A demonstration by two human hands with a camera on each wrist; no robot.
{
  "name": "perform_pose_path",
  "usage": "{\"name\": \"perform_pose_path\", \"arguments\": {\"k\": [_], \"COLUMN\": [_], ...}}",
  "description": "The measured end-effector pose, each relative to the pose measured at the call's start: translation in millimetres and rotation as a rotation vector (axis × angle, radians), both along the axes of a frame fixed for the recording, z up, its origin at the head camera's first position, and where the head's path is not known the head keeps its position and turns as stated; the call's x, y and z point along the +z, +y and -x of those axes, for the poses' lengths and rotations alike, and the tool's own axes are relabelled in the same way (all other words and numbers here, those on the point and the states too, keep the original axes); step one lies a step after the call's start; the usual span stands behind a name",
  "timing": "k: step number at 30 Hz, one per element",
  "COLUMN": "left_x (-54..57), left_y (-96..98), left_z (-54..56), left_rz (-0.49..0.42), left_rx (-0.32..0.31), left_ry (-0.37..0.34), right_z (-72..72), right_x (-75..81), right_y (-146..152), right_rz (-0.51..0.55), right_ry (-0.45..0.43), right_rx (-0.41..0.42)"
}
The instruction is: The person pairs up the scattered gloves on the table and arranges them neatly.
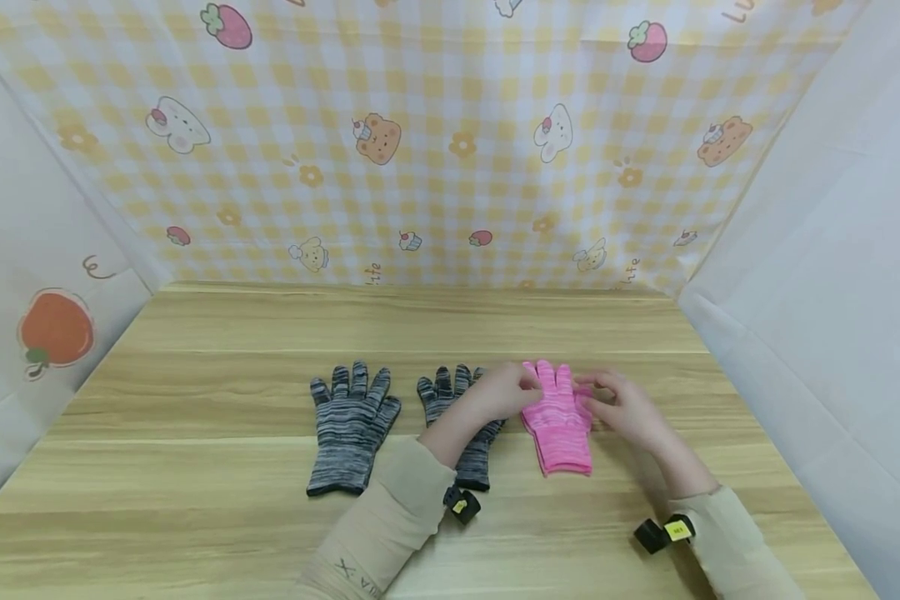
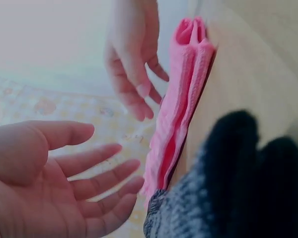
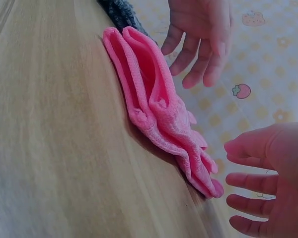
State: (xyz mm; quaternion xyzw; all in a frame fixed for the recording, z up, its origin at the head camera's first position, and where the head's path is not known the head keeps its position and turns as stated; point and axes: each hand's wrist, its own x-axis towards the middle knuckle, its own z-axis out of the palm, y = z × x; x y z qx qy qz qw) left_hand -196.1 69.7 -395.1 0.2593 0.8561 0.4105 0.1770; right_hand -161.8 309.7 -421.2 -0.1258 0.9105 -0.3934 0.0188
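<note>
Two pink knit gloves (image 1: 562, 429) lie stacked on the wooden table, their open cuffs showing as two layers in the right wrist view. My left hand (image 1: 498, 393) hovers at their left side, with relaxed fingers apart from the fabric in the left wrist view. On the other side is my right hand (image 1: 630, 412), its fingers slightly bent and holding nothing, close to the pink thumb. A grey-and-black knit glove (image 1: 474, 467) lies under my left forearm, which hides part of it. Farther left, another grey-and-black glove (image 1: 348, 437) lies flat with its fingers pointing away.
The wooden table (image 1: 195, 375) meets a yellow checked cloth (image 1: 450, 192) with cartoon prints at the back. White cloth walls stand at the left (image 1: 45, 208) and right (image 1: 832, 275). Small black wrist cameras sit at both sleeves.
</note>
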Motion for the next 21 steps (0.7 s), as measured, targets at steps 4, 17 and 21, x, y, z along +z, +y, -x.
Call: {"name": "perform_pose_path", "arguments": {"k": [4, 17, 21], "left_x": [-0.1, -3.4, -3.8], "left_y": [3.9, 20.5, 24.9], "left_z": [-4.8, -26.9, -33.0], "left_rz": [-0.015, 0.2, 0.284], "left_rx": [-0.106, -0.36, -0.395], "left_ry": [0.019, 0.244, 0.326], "right_z": [3.1, 31.8, 42.6], "right_x": [0.7, 0.9, -0.1], "right_y": [1.9, 5.2, 8.4], "right_rz": [0.04, -0.029, -0.052], "right_ry": [-0.03, -0.035, -0.068], "right_rx": [-0.014, -0.062, -0.046]}}
